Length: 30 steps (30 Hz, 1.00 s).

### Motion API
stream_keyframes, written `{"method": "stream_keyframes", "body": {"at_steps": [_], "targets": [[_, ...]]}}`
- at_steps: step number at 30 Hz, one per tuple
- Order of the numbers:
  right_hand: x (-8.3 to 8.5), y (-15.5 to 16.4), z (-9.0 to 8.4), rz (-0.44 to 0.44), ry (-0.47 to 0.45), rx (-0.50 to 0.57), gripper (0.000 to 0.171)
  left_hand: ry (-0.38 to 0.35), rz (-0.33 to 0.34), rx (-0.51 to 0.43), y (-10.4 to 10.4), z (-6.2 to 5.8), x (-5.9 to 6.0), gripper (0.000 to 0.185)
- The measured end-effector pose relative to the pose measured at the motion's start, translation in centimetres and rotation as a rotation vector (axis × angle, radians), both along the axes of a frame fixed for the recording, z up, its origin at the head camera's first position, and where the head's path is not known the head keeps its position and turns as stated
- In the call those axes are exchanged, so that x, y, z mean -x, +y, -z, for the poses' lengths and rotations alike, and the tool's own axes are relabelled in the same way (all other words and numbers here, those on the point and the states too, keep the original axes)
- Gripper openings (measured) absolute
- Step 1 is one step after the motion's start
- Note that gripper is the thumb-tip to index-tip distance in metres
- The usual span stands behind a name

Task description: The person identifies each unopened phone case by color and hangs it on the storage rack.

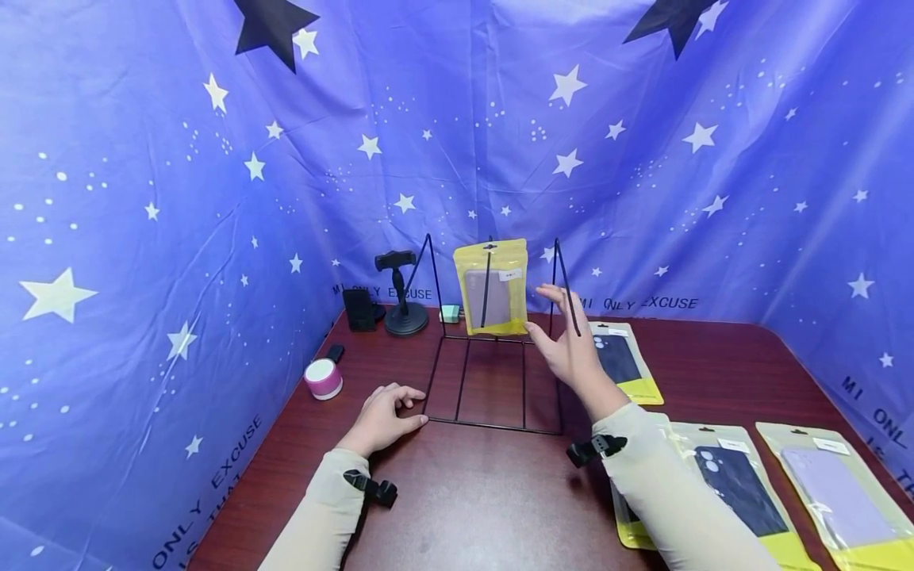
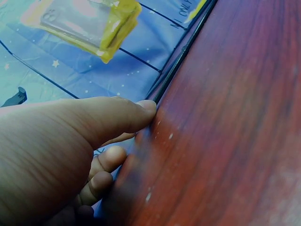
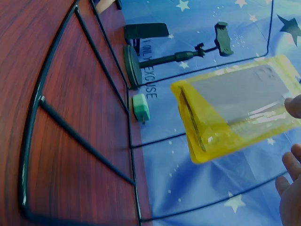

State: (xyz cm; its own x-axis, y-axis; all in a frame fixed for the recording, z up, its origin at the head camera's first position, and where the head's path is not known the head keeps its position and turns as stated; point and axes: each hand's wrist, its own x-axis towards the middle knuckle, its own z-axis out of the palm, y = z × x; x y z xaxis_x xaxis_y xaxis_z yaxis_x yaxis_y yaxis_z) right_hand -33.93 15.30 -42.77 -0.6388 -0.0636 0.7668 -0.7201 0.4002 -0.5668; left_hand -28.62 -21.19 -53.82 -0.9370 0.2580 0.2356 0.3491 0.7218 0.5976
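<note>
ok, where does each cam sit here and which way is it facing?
Head: worn on the head, looks forward and down at the table; shows both forearms, the left hand and the right hand.
Left wrist: low by the left hand, looks along the tabletop; thumb against the wire rack.
Right wrist: beside the right hand, faces the backdrop; only fingertips show.
Shared: all three catch the yellow pouch hanging on the wire rack.
</note>
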Motion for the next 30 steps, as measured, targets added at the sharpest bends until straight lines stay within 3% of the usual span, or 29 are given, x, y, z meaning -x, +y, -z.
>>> {"method": "stream_keyframes", "body": {"at_steps": [3, 10, 20, 30], "targets": [[-0.4, 1.2, 0.4, 0.032, -0.028, -0.007, 0.054, 0.003, 0.002, -0.005, 0.0, 0.1, 0.0, 0.036], [-0.9, 4.0, 1.1, 0.123, -0.188, 0.042, 0.048, 0.005, -0.004, -0.006, 0.1, -0.1, -0.1, 0.035], [-1.4, 8.1, 1.1, 0.239, -0.224, 0.118, 0.048, 0.001, 0.001, -0.005, 0.1, 0.1, -0.1, 0.035], [-1.0, 12.6, 2.0, 0.348, -0.342, 0.111, 0.052, 0.008, -0.003, 0.005, 0.0, 0.3, 0.1, 0.036]]}}
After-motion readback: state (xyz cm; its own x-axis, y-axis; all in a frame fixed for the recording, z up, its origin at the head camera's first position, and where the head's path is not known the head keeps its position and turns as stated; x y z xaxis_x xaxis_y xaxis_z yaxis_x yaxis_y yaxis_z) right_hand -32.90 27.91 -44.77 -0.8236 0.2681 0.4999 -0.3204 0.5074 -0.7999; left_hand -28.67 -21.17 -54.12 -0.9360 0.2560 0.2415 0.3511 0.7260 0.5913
